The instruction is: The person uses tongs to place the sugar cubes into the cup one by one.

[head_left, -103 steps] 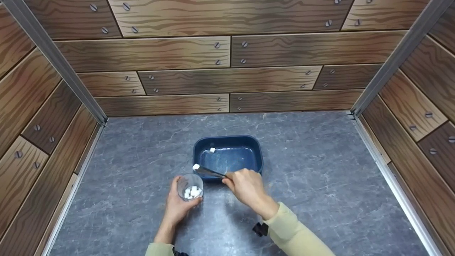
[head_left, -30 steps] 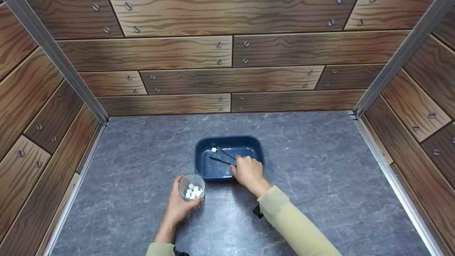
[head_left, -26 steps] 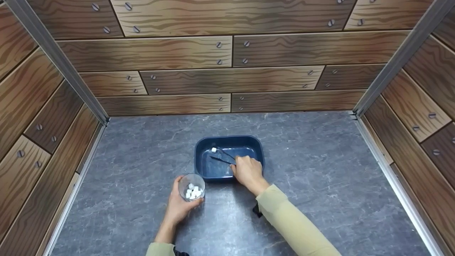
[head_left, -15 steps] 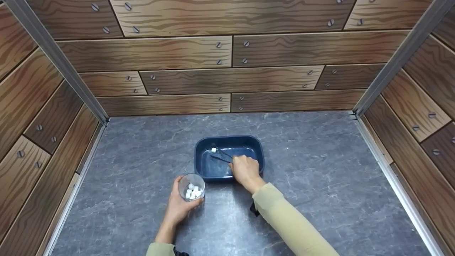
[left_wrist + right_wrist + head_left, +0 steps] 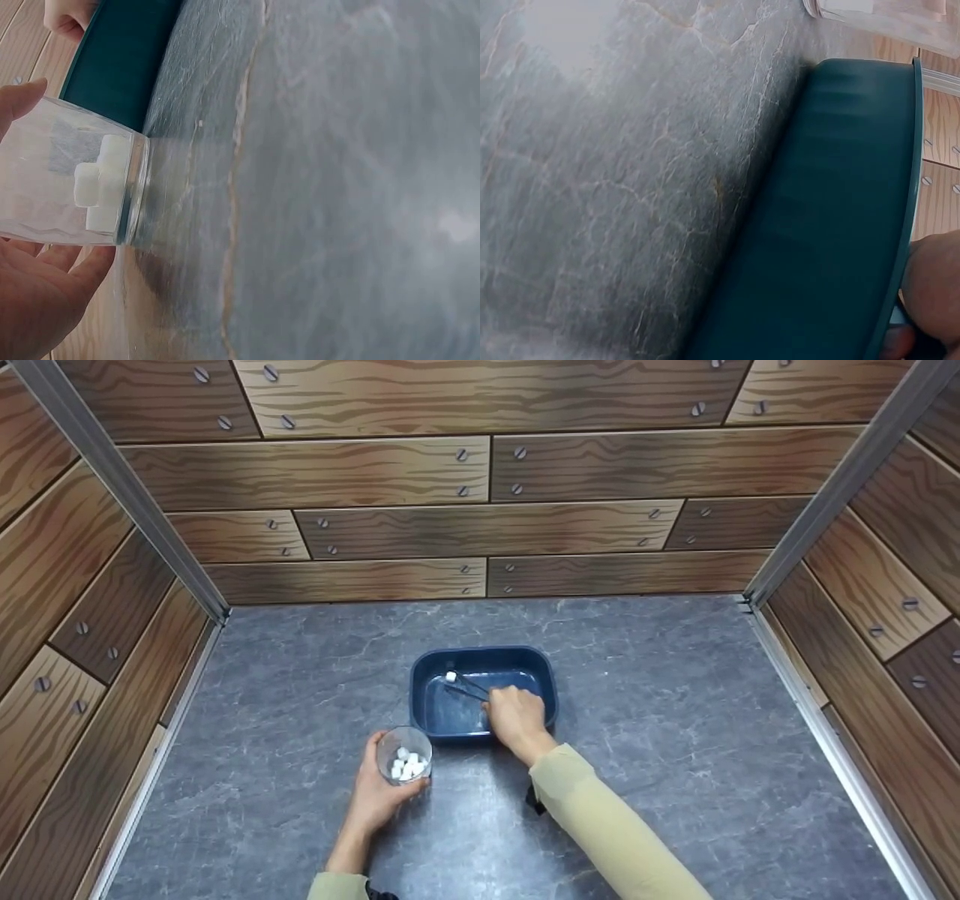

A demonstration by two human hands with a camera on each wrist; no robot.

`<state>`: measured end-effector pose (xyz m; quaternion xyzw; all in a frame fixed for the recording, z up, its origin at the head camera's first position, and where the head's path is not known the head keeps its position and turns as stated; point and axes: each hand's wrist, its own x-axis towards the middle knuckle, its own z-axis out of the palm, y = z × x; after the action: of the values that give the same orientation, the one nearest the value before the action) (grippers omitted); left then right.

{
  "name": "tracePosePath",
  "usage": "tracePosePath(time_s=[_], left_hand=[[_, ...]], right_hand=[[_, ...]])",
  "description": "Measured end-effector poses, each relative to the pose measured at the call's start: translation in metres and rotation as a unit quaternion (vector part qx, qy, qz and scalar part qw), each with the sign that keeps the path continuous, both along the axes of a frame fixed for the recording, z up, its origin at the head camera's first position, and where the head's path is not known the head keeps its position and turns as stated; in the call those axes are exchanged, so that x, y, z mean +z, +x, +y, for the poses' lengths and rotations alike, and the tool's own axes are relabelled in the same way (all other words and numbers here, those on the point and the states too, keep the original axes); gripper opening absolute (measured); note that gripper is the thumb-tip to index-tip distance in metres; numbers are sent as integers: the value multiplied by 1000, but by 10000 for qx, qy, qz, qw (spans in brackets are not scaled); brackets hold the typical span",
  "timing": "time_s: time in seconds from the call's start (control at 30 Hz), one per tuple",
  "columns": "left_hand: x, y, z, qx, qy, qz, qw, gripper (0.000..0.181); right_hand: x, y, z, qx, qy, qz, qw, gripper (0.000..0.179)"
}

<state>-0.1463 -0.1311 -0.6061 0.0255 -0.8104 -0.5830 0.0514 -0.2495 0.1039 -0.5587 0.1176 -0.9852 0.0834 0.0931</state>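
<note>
My left hand (image 5: 377, 795) grips a clear glass (image 5: 390, 739) on the floor, fingers on one side and thumb on the other. Several small white cubes (image 5: 409, 766) lie at its bottom; the left wrist view shows these cubes (image 5: 105, 180) stacked. Right behind stands a dark blue rectangular tray (image 5: 450, 737). Over the tray my right hand (image 5: 517, 720) holds slim black tongs (image 5: 472, 683), their two arms spread. One white cube (image 5: 451, 676) sits in the tray's far left, at the tip of the upper arm. In the right wrist view the tray wall (image 5: 817, 225) hides most of the tongs.
The grey marbled surface (image 5: 675, 750) extends around the tray. Wood-patterned walls (image 5: 480, 532) enclose it at the back and both sides, with metal corner posts (image 5: 825, 472).
The tongs, which held a cube near the glass, have moved into the tray; that cube seems to be in the glass. Lately my right hand has shifted slightly left and the tong arms have narrowed.
</note>
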Motion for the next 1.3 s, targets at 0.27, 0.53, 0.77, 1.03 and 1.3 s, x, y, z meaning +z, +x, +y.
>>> tracePosePath(time_s=[0.27,0.53,0.77,1.03,1.3], left_hand=[[0,0,1,-11,-30,-10,10000,103],[-1,0,0,-26,-88,31,10000,103],[-1,0,0,-5,-77,37,10000,102],[-1,0,0,-32,-63,43,10000,102],[-1,0,0,-76,-107,87,9999,104]], right_hand=[[0,-1,-2,4,2,-15,10000,20],[-2,-1,-3,-27,-33,-3,10000,20],[-2,-4,-3,-76,-52,-85,9999,21],[-2,-3,-3,-80,-57,-86,9999,21],[2,0,0,-109,-105,-106,9998,21]])
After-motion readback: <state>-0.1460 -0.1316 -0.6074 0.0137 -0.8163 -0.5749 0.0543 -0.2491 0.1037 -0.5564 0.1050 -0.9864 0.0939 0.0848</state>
